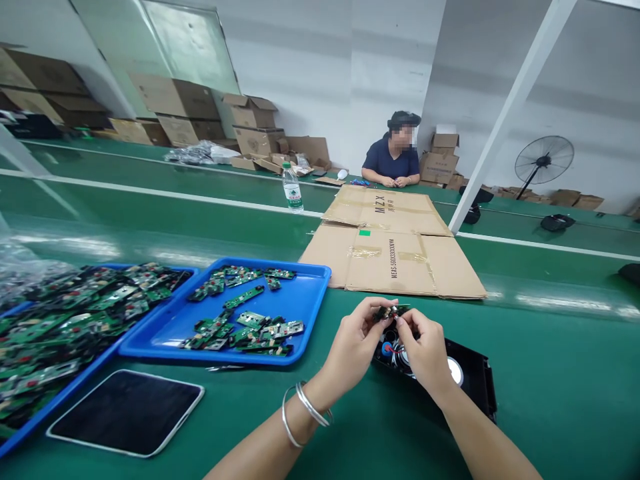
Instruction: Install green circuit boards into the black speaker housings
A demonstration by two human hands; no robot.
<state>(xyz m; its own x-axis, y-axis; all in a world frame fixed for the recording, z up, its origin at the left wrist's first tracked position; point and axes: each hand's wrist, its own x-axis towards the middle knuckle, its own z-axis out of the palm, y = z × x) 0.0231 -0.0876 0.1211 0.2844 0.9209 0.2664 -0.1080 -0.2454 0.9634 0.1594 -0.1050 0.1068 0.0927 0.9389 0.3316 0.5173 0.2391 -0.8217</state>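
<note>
Although the left hand (pixel 350 350) and right hand (pixel 427 353) nearly met, each kept its own pinch on a small circuit board (pixel 391 311), apparently to steady it from both sides. The board was held above one end of an open black housing (pixel 480 377), set in from the desk's (pixel 560 380) far edge, presumably because red wires (pixel 399 348) lay there; whether they joined the board could not be determined. Similar boards (pixel 287 329) occupied a blue tray (pixel 317 293) toward the desk's left side, seemingly for easy reach.
</note>
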